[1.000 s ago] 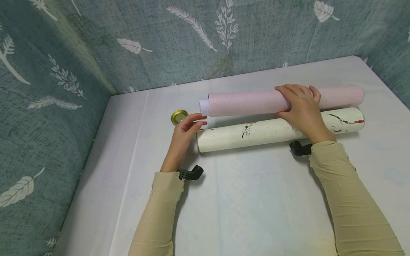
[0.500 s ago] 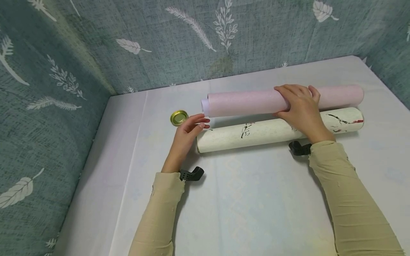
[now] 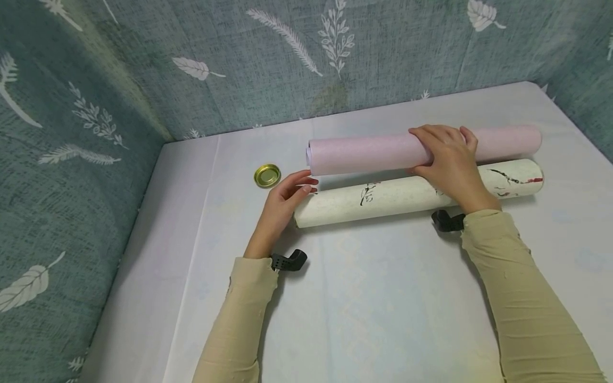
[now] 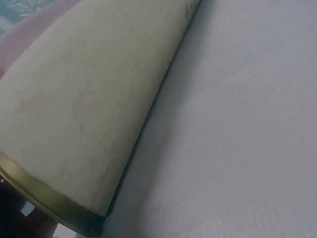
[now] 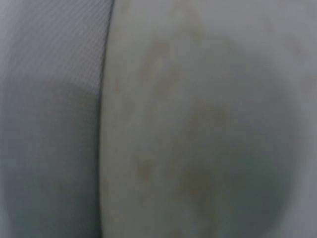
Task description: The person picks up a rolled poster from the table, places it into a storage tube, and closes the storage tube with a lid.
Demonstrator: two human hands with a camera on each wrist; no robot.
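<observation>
In the head view my right hand (image 3: pixel 450 159) grips a long pink paper roll (image 3: pixel 366 153) around its middle, thumb on the near side. A thin white edge of an inner roll (image 3: pixel 308 158) shows at its left end. By that end is my left hand (image 3: pixel 283 205), fingers extended; the fingertips are at the roll's lower edge, and whether they touch it is unclear. Just in front lies a cream cardboard tube (image 3: pixel 335 206) with a painted branch and writing. The left wrist view shows this tube's gold metal rim (image 4: pixel 54 201).
A round gold lid (image 3: pixel 267 175) lies on the white tablecloth (image 3: pixel 383 298), left of the rolls. Patterned green cloth (image 3: pixel 268 69) stands behind and at the sides. Black wrist cameras hang at both cuffs. Blurred cream tube surface (image 5: pixel 188 124) fills most of the right wrist view.
The white inner roll has slid right, nearly all inside the pink roll. My left hand has shifted slightly right with it. My right hand keeps its grip.
</observation>
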